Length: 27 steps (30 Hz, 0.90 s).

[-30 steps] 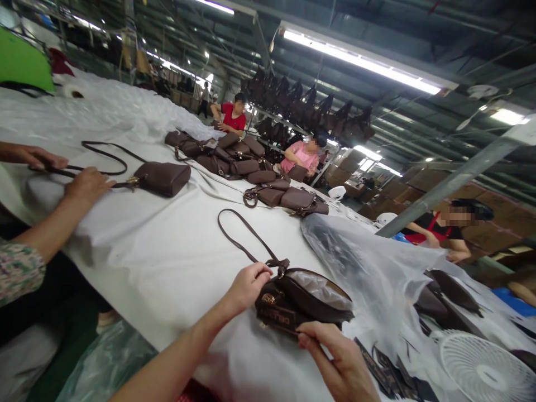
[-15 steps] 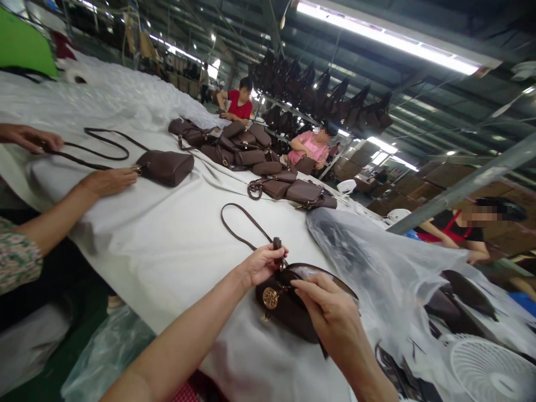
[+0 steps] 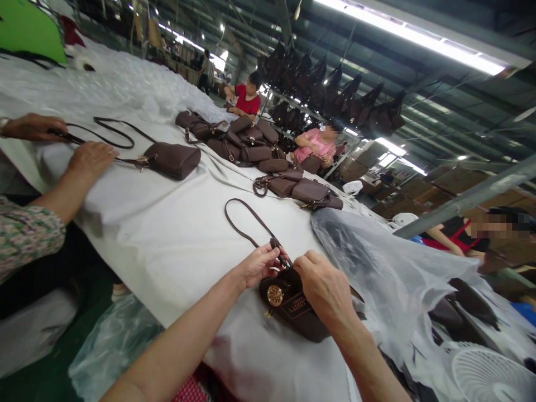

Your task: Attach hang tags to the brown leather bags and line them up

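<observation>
A dark brown handbag [image 3: 307, 326] with a round gold emblem lies tilted on the white-covered table in front of me. Its thin strap [image 3: 240, 204] loops away across the cover. My left hand [image 3: 259, 267] pinches the strap near the bag's upper left end, where a dark folded strap piece sticks up from the fingers. Over the bag's top edge, my right hand [image 3: 326, 285] is closed, fingertips gripping the bag beside the strap end. Exactly which part those fingertips hold is hidden. Printed lettering shows on the bag between my hands.
At left, a co-worker's hands [image 3: 90, 162] hold the strap of another brown bag [image 3: 173, 159]. Several brown bags [image 3: 255, 153] are heaped farther back. Clear plastic sheeting [image 3: 372, 268] and a white fan [image 3: 489, 374] are on the right. A metal pole [image 3: 464, 190] slants nearby.
My right hand has moved up and left to the bag's top edge, close to my left hand, uncovering the lettering. The co-worker's nearer hand has slid along the strap away from the other bag.
</observation>
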Available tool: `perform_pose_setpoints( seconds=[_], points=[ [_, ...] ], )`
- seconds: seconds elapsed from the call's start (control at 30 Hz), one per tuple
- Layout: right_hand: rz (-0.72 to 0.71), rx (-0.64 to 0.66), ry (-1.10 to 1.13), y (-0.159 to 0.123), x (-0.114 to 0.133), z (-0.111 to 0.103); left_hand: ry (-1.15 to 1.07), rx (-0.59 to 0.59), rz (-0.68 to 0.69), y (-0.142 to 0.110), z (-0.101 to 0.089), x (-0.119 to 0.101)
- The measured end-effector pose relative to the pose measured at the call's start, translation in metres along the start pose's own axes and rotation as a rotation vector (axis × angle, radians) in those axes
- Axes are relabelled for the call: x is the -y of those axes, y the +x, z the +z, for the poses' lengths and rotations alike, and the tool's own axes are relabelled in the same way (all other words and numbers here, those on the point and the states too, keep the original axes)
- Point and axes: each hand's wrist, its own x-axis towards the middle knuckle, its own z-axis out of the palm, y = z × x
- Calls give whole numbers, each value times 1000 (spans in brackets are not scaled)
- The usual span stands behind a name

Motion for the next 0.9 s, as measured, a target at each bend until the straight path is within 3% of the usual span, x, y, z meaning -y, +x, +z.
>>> perform_pose_setpoints(
  seconds=[0.17, 0.47, 0.6, 0.77, 0.9],
  points=[
    [-23, 80, -50, 7, 2, -6, 13, 4, 10, 3, 2, 0],
    [60, 429, 14, 34, 15, -27, -9, 9, -26, -6, 6, -6],
    [108, 442, 114, 37, 10, -26, 26, 41, 47, -12, 8, -4],
    [102, 430, 127, 38, 5, -20, 221, -119, 163, -6, 12, 14],
    [97, 429, 156, 37, 4, -18, 339, -182, 230, -2, 10, 25]
  ],
)
